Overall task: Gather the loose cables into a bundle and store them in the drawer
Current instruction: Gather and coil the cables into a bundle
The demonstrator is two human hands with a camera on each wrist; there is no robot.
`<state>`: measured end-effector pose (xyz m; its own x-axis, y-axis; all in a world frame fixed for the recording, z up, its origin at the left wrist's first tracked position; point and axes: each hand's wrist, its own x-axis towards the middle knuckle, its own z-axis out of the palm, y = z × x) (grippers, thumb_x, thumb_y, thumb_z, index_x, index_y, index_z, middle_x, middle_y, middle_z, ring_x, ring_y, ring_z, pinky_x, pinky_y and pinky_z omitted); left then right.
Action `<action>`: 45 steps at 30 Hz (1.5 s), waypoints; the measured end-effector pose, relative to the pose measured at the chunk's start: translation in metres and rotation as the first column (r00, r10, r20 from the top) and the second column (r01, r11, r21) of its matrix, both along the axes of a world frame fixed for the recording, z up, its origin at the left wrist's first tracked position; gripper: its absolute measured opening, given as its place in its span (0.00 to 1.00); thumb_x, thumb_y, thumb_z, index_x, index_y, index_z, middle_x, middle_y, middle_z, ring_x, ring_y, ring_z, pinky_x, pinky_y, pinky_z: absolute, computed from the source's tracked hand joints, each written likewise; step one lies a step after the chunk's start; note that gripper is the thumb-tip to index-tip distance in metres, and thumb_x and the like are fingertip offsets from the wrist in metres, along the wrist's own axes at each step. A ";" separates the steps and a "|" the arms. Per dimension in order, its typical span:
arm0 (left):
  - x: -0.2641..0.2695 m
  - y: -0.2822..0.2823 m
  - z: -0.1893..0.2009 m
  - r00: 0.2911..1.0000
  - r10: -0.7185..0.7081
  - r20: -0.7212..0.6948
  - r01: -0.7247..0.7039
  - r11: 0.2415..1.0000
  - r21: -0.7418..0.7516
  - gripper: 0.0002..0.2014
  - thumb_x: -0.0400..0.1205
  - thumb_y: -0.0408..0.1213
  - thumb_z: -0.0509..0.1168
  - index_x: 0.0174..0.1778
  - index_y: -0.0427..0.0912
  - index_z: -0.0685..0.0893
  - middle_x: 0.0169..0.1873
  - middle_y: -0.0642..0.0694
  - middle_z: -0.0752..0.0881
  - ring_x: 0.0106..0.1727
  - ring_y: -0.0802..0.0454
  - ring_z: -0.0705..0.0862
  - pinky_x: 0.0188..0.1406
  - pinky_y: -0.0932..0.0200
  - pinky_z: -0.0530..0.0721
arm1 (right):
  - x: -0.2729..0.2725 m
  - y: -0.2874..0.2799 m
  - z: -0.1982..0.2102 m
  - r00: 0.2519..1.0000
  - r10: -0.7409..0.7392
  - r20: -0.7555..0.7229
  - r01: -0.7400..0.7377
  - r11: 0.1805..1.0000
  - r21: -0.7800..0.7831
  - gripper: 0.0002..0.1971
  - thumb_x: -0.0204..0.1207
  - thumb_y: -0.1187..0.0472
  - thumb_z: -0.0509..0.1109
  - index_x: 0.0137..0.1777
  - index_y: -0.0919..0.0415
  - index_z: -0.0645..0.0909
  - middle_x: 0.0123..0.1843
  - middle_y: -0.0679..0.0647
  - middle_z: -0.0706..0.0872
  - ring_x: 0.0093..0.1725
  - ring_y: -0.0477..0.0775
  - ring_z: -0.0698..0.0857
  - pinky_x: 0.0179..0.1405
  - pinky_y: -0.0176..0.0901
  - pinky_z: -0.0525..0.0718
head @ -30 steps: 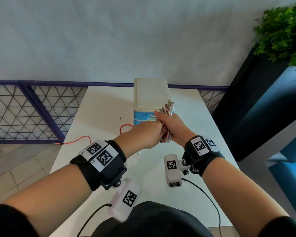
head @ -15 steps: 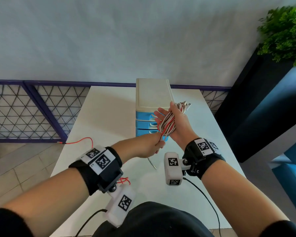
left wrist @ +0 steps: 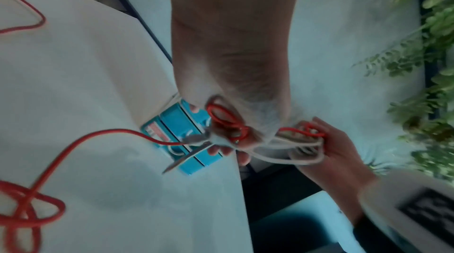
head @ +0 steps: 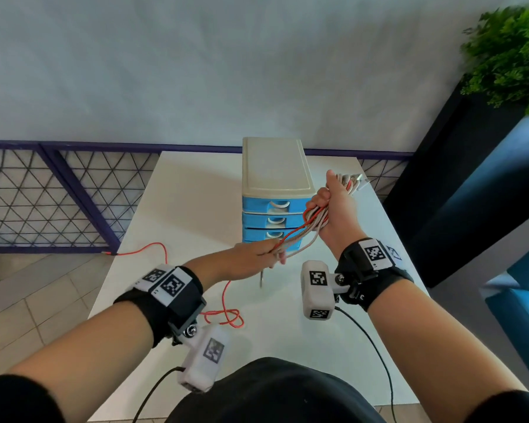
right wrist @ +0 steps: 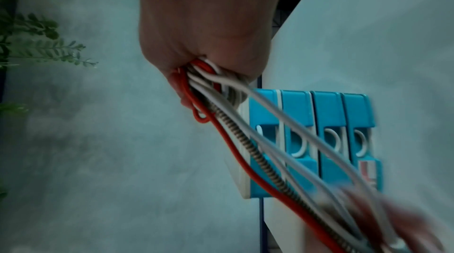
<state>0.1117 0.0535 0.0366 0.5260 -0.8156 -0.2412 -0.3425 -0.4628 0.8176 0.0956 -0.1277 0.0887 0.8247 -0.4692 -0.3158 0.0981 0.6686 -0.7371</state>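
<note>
Since a moment ago, your hands have pulled apart, so the cable bundle (head: pixel 306 225) now stretches between them. Your right hand (head: pixel 336 209) is up high beside the drawer unit (head: pixel 275 190), with its fingers curled tight round the top of the bundle. Red, white and stripy cables come out of that fist in the right wrist view. Your left hand (head: pixel 251 261) is lower, in front of the bottom drawers, and it grips the other end of the same cables. One long red cable (head: pixel 226 303) runs down from your left hand, makes a loop on the white worktop (head: pixel 184 215), and goes off the worktop's left edge. All four blue drawers look shut. A green plant (head: pixel 510 53) is off to the right, well apart from your hands.
</note>
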 end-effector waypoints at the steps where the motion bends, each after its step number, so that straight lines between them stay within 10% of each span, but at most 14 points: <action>1: 0.005 0.005 -0.003 1.000 -0.004 -0.017 0.005 0.999 0.040 0.10 0.85 0.42 0.52 0.55 0.50 0.78 0.49 0.56 0.78 0.52 0.55 0.77 0.54 0.60 0.76 | 0.002 -0.003 0.003 1.000 -0.001 0.011 0.001 1.000 -0.011 0.20 0.83 0.53 0.66 0.29 0.54 0.68 0.15 0.45 0.67 0.12 0.44 0.72 0.15 0.35 0.76; 5: 0.015 0.018 -0.009 1.000 -0.008 -0.016 0.009 0.997 0.076 0.13 0.80 0.30 0.55 0.53 0.55 0.75 0.45 0.54 0.77 0.44 0.57 0.75 0.39 0.70 0.76 | 0.005 -0.006 0.010 0.999 0.004 0.036 -0.001 0.996 -0.088 0.18 0.82 0.54 0.67 0.31 0.54 0.68 0.16 0.45 0.66 0.13 0.44 0.70 0.16 0.35 0.76; 10: 0.021 0.035 -0.025 0.997 0.027 0.074 -0.037 0.988 0.147 0.10 0.80 0.35 0.62 0.56 0.51 0.77 0.41 0.52 0.88 0.49 0.49 0.83 0.59 0.53 0.77 | 0.008 -0.006 0.019 0.999 0.010 0.045 -0.002 0.983 -0.184 0.16 0.82 0.55 0.68 0.35 0.53 0.67 0.18 0.46 0.66 0.14 0.43 0.68 0.17 0.36 0.75; 15: 0.032 0.051 -0.037 0.988 0.101 0.121 -0.121 0.978 0.171 0.10 0.80 0.34 0.67 0.52 0.55 0.81 0.51 0.56 0.87 0.51 0.71 0.83 0.65 0.56 0.77 | 0.009 -0.010 0.020 0.999 0.000 0.041 0.010 0.970 -0.244 0.17 0.81 0.55 0.69 0.34 0.54 0.66 0.18 0.46 0.67 0.14 0.44 0.68 0.18 0.37 0.75; 19: 0.030 0.036 -0.011 0.985 0.143 0.100 -0.148 0.988 0.051 0.46 0.72 0.47 0.75 0.81 0.47 0.56 0.72 0.59 0.65 0.75 0.65 0.64 0.72 0.69 0.59 | 0.009 -0.002 0.016 0.998 0.050 0.032 -0.040 0.965 -0.260 0.17 0.81 0.54 0.69 0.34 0.55 0.67 0.18 0.47 0.68 0.15 0.44 0.70 0.19 0.38 0.76; 21: 0.024 0.023 0.012 0.982 0.171 0.077 -0.167 0.985 -0.050 0.48 0.72 0.50 0.74 0.83 0.50 0.51 0.71 0.63 0.62 0.74 0.67 0.62 0.73 0.70 0.62 | 0.009 0.005 0.014 0.996 0.082 0.035 -0.069 0.955 -0.289 0.17 0.81 0.54 0.69 0.33 0.55 0.67 0.19 0.47 0.68 0.15 0.45 0.70 0.20 0.39 0.77; 26: 0.010 -0.008 0.046 0.981 0.064 0.182 -0.066 0.998 0.003 0.17 0.79 0.58 0.63 0.59 0.54 0.79 0.59 0.57 0.81 0.63 0.58 0.77 0.67 0.61 0.71 | 0.006 0.026 0.019 0.988 0.141 0.069 -0.115 0.947 -0.301 0.16 0.81 0.57 0.68 0.34 0.56 0.68 0.19 0.47 0.67 0.15 0.45 0.70 0.21 0.41 0.78; 30: 0.008 -0.016 0.042 0.963 0.006 0.269 -0.025 0.997 0.066 0.18 0.82 0.58 0.56 0.40 0.53 0.85 0.43 0.57 0.88 0.56 0.70 0.75 0.78 0.48 0.32 | 0.007 0.024 0.022 0.987 0.139 0.082 -0.110 0.951 -0.290 0.15 0.81 0.57 0.68 0.35 0.56 0.69 0.19 0.47 0.68 0.16 0.45 0.70 0.21 0.41 0.78; 32: 0.007 -0.017 0.042 0.970 0.000 0.243 -0.005 1.000 0.019 0.20 0.83 0.56 0.56 0.36 0.47 0.83 0.32 0.53 0.88 0.39 0.66 0.83 0.78 0.50 0.60 | 0.008 0.016 0.021 0.989 0.114 0.089 -0.088 0.962 -0.259 0.14 0.81 0.57 0.68 0.36 0.56 0.69 0.20 0.47 0.68 0.16 0.45 0.70 0.21 0.41 0.79; 34: 0.007 -0.017 0.046 0.983 0.016 0.185 -0.015 1.000 -0.004 0.20 0.83 0.56 0.57 0.37 0.44 0.79 0.24 0.50 0.84 0.23 0.55 0.82 0.43 0.57 0.83 | 0.009 0.008 0.018 0.992 0.088 0.090 -0.068 0.975 -0.213 0.15 0.81 0.57 0.69 0.36 0.56 0.68 0.20 0.47 0.67 0.16 0.45 0.69 0.20 0.40 0.79; 36: 0.007 -0.015 0.051 0.997 0.017 0.074 -0.016 1.000 -0.009 0.18 0.83 0.55 0.57 0.38 0.44 0.78 0.21 0.52 0.75 0.17 0.55 0.74 0.33 0.58 0.82 | 0.009 0.005 0.015 0.993 0.080 0.091 -0.064 0.985 -0.162 0.15 0.81 0.57 0.69 0.36 0.55 0.68 0.19 0.47 0.68 0.16 0.44 0.70 0.20 0.39 0.79; 41: 0.016 0.002 0.047 0.920 -0.072 -0.385 0.066 0.997 -0.029 0.23 0.83 0.58 0.50 0.46 0.41 0.80 0.23 0.51 0.66 0.24 0.54 0.72 0.58 0.49 0.80 | 0.007 -0.005 0.016 0.990 0.076 0.115 -0.066 0.994 -0.092 0.15 0.82 0.57 0.68 0.36 0.55 0.68 0.19 0.46 0.68 0.16 0.43 0.69 0.19 0.37 0.78; 45: 0.020 0.009 0.046 0.921 0.000 -0.389 -0.021 0.999 -0.048 0.21 0.85 0.52 0.50 0.54 0.41 0.82 0.27 0.51 0.70 0.30 0.56 0.75 0.39 0.69 0.75 | 0.006 -0.010 0.014 0.989 0.110 0.095 -0.098 0.987 -0.124 0.16 0.82 0.57 0.68 0.34 0.55 0.68 0.19 0.47 0.68 0.16 0.44 0.70 0.20 0.39 0.80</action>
<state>0.1320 0.0623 0.0827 0.4077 -0.8268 -0.3876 0.0115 -0.4198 0.9075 0.1012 -0.1380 0.1025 0.8959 -0.4082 -0.1751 0.1110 0.5875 -0.8016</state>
